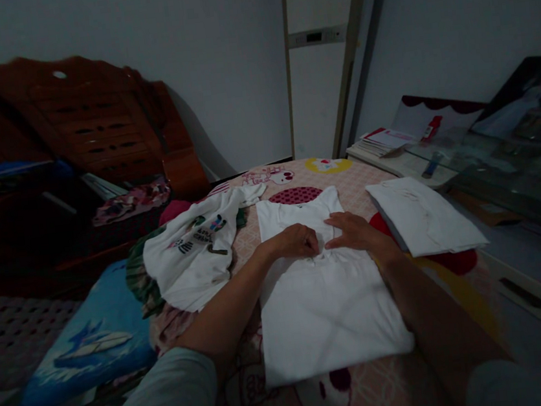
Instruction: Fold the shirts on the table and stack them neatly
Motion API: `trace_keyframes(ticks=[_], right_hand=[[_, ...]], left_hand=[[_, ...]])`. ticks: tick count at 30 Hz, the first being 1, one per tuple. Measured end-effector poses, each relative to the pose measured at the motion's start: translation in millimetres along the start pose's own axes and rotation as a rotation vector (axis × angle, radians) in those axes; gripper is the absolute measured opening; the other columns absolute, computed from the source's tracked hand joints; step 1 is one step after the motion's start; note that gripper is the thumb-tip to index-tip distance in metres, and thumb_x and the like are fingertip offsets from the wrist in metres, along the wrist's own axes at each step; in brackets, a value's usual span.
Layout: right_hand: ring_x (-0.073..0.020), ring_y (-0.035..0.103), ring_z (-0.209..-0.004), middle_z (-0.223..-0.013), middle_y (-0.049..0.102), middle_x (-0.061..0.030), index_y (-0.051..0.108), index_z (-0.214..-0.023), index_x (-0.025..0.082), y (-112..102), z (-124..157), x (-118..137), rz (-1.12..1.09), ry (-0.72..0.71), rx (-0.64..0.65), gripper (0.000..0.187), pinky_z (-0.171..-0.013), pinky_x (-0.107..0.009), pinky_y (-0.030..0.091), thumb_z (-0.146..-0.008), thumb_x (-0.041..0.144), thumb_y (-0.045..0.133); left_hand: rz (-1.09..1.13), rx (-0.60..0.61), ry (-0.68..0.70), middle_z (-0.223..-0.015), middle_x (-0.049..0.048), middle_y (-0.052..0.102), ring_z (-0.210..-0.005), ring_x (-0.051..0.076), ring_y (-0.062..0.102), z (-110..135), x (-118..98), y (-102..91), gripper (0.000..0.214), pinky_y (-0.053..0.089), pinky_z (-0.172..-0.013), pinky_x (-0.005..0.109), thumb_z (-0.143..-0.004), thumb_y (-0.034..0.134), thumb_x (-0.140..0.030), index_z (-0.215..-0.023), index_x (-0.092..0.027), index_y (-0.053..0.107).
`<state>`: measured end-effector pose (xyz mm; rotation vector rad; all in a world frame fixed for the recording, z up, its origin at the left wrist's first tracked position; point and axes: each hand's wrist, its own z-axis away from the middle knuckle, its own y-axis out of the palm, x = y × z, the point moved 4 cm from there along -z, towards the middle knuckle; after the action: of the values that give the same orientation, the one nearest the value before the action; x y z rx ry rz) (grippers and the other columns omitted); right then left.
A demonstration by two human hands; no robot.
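A white shirt (pixel 332 313) lies in front of me, its lower part folded up towards the neckline. My left hand (pixel 297 240) is closed, its fingers curled down onto the cloth near the middle of the shirt, where small creases show. Close beside it, my right hand (pixel 349 230) rests on the shirt with thumb and fingers apart. To the left, a rumpled white shirt with a printed design (pixel 197 244) lies over other clothes. A folded white garment (pixel 423 215) sits to the right.
A patterned pink cloth (pixel 379 386) covers the surface beneath the shirts. At the left are a blue cushion (pixel 95 340) and a carved wooden chair (pixel 90 119). On the right, a glass-topped cabinet (pixel 484 152) holds papers (pixel 385 141) and a red bottle (pixel 432 127).
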<state>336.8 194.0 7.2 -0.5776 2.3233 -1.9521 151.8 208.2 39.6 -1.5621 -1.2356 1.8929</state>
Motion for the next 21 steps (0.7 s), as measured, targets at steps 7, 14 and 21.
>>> trace_keyframes(ticks=[7, 14, 21], right_hand=[[-0.0356, 0.056, -0.123, -0.135, 0.06, -0.0143, 0.065, -0.127, 0.023, 1, 0, 2, 0.01, -0.003, 0.007, 0.077, -0.105, -0.047, 0.044, -0.065, 0.066, 0.077], [-0.0353, 0.055, -0.125, -0.138, 0.057, -0.0151, 0.062, -0.132, 0.022, -2, 1, 5, 0.046, 0.013, 0.054, 0.077, -0.105, -0.045, 0.044, -0.069, 0.064, 0.075], [-0.0325, 0.057, -0.124, -0.135, 0.061, -0.0124, 0.065, -0.127, 0.021, -9, 4, 1, -0.017, 0.021, 0.109, 0.058, -0.105, -0.043, 0.045, -0.075, 0.045, 0.078]], left_hand=[[0.042, -0.14, -0.142, -0.079, 0.0017, 0.073, -0.071, 0.013, 0.064, 5, 15, -19.7, 0.013, 0.045, -0.068, 0.019, -0.073, 0.063, -0.015, -0.079, -0.016, 0.075], [-0.036, -0.466, -0.515, -0.066, 0.0023, 0.069, -0.065, 0.014, 0.062, 35, 67, -65.3, 0.009, 0.048, -0.066, 0.022, -0.072, 0.064, -0.02, -0.072, -0.015, 0.072], [0.311, 0.147, -0.27, -0.058, 0.0018, 0.066, -0.051, 0.011, 0.058, 20, 12, -15.4, 0.012, 0.043, -0.052, 0.019, -0.073, 0.066, -0.022, -0.065, -0.014, 0.069]])
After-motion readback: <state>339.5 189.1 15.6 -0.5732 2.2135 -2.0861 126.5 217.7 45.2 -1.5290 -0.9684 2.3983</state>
